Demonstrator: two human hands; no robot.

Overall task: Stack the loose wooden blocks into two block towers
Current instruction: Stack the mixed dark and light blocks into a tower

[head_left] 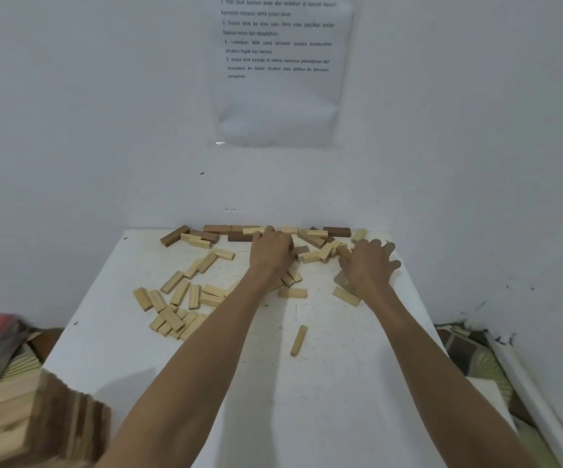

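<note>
- While both arms reach across the scuffed white table (324, 400), smooth rectangular wooden blocks (178, 298) lie scattered flat: pale ones mid-left, darker brown blocks (336, 231) along the far edge.
- Left hand (271, 251) is over the far pile, fingers curled down; any grip is hidden.
- Right hand (369, 265) has its fingers splayed, palm down over pale blocks.
- One lone block (299, 340) lies near centre, a blurred block stack (20, 417) crowds the near left, and a printed sheet (280, 79) hangs on the wall (70, 130).
</note>
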